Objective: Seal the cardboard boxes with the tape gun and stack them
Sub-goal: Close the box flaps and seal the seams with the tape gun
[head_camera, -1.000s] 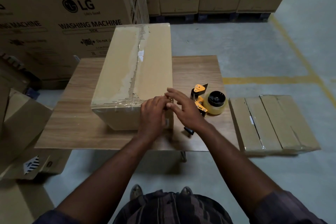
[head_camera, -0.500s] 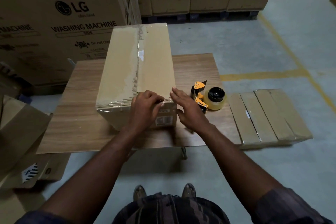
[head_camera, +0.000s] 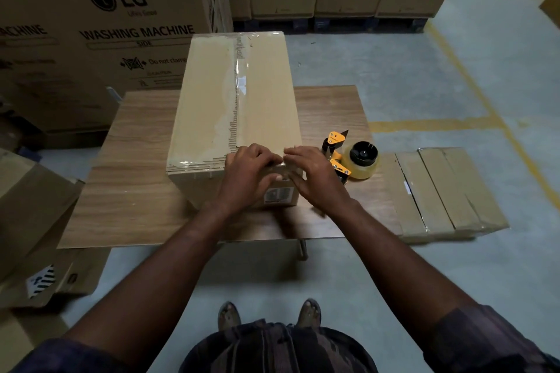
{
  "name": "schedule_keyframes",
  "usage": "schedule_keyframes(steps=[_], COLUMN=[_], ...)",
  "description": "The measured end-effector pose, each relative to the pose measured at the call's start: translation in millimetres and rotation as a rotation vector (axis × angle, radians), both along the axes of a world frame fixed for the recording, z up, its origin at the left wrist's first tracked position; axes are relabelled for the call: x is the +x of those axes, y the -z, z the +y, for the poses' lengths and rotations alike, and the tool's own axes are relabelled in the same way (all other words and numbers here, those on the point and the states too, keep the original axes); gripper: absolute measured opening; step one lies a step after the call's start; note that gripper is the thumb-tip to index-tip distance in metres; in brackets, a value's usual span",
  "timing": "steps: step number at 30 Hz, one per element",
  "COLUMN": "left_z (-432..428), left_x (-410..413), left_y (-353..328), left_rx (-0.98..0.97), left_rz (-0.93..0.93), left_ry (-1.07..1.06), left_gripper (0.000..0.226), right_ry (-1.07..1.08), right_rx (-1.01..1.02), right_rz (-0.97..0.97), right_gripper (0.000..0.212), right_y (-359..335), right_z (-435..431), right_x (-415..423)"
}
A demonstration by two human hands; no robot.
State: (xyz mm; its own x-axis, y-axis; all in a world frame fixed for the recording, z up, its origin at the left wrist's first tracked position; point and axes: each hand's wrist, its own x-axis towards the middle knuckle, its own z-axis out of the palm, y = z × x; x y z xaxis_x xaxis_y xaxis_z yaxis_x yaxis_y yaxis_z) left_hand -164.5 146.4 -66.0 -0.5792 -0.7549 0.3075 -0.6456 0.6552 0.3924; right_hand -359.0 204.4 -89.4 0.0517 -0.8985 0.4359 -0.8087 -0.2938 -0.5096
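Both forearms reach forward from the bottom of the view and meet at the near top edge of the cardboard box (head_camera: 236,100). The left hand (head_camera: 250,174) grips that edge, with its fingers curled over the top and its thumb lying across the near face. The right hand (head_camera: 315,179) touches it fingertip to fingertip. It is flatter, with nearly straight fingers pressed on the taped edge and its thumb down the front, holding nothing.

The box stands on a wooden table (head_camera: 133,191) and stretches away from the hands, with clear tape (head_camera: 241,82) running along its top seam. A printed label (head_camera: 278,195) shows on the near face between the two thumbs, partly covered by them. Just beyond the right hand's knuckles the orange tape gun (head_camera: 348,157) lies on the table, apart from the hand, and the wrist hides its handle.

Further out past the right hand, beside the table, lies a low taped carton (head_camera: 448,191). Past the left hand stand a washing machine carton (head_camera: 106,24) and loose open cardboard (head_camera: 30,206), which the frame cuts off. The motion-blurred fingertips hide the tape end beneath them.
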Motion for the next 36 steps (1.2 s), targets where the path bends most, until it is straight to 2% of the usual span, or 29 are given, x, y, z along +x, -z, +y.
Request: schedule_keyframes(steps=[3, 6, 12, 18, 24, 27, 32, 34, 36], left_z=[-4.3, -11.8, -9.8, -18.9, -24.8, -25.9, -35.6, -36.2, -34.7], left_x=[10.5, 25.6, 35.5, 48.9, 83.6, 87.8, 93.4, 96.7, 98.7], left_y=[-2.3, 0.9, 6.2, -1.8, 3.8, -0.1, -0.9, 1.8, 5.7], left_rx=[-0.065, -0.022, 0.016, 0.016, 0.048, 0.065, 0.021, 0.025, 0.028], left_rz=[0.018, 0.027, -0.008, 0.041, 0.012, 0.048, 0.048, 0.057, 0.050], left_ry=[-0.071, -0.094, -0.052, -0.053, -0.051, -0.034, -0.078, -0.069, -0.046], left_gripper=[0.014, 0.013, 0.040, 0.021, 0.038, 0.043, 0.022, 0.021, 0.027], right_ry=[0.043, 0.055, 0.078, 0.025, -0.038, -0.052, -0.051, -0.037, -0.023], right_rx=[-0.028, 0.003, 0.063, 0.124, 0.165, 0.230, 0.210, 0.212, 0.203], right_rz=[0.075, 0.088, 0.130, 0.105, 0.050, 0.098, 0.050, 0.051, 0.075], right_gripper=[0.014, 0.008, 0.026, 0.015, 0.031, 0.030, 0.020, 0.019, 0.026], right_y=[-11.6, -11.9, -14.0, -28.2, -21.8, -30.1, -28.1, -22.8, -18.0], right_z=[-11.2, -13.0, -8.1, -24.2, -23.3, -31.8, -48.4, -45.7, -40.4], right_x=[13.9, 16.9, 19.9, 43.5, 31.5, 43.6, 79.4, 80.7, 75.4])
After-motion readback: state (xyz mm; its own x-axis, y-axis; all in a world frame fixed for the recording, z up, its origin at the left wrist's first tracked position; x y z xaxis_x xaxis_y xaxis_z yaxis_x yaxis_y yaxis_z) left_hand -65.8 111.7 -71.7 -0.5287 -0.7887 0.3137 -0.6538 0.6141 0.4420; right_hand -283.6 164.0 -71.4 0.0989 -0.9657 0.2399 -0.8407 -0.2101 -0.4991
